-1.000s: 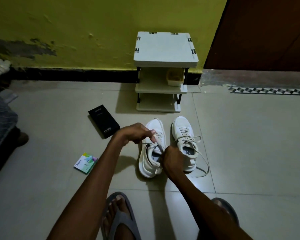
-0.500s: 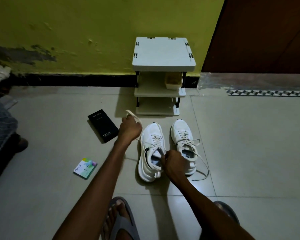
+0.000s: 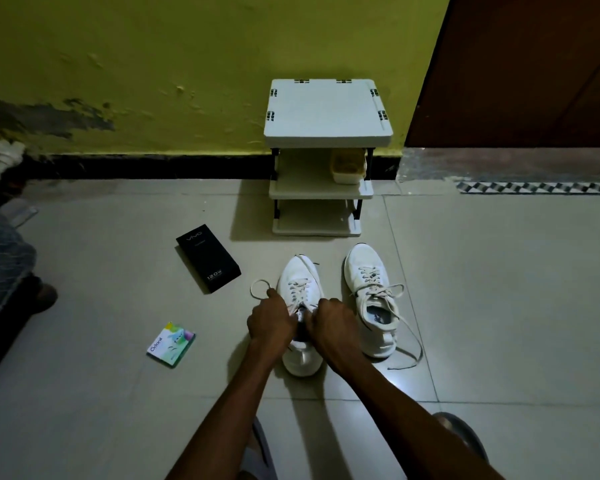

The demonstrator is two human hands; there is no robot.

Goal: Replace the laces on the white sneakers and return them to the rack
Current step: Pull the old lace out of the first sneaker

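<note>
Two white sneakers stand side by side on the tiled floor, toes toward the rack. My left hand [image 3: 271,323] pinches the cream lace of the left sneaker [image 3: 300,282]; the lace's free end [image 3: 257,288] loops out on the floor to the left. My right hand [image 3: 331,322] is curled over the same shoe's tongue, gripping the lace at the upper eyelets. The right sneaker [image 3: 371,292] is laced, with its loose lace ends [image 3: 409,336] trailing on the floor to the right. The white three-shelf rack [image 3: 326,133] stands against the yellow wall just beyond the shoes.
A black phone box [image 3: 208,258] lies left of the shoes, and a small green-and-white packet [image 3: 171,344] lies nearer me. A cream container [image 3: 347,166] sits on the rack's middle shelf. My sandalled feet [image 3: 463,436] are at the bottom edge. A dark door [image 3: 534,64] is at right.
My left hand, which had pulled the lace out up and to the left, has come back down to the shoe's tongue beside my right hand. The lace end now lies looped on the floor.
</note>
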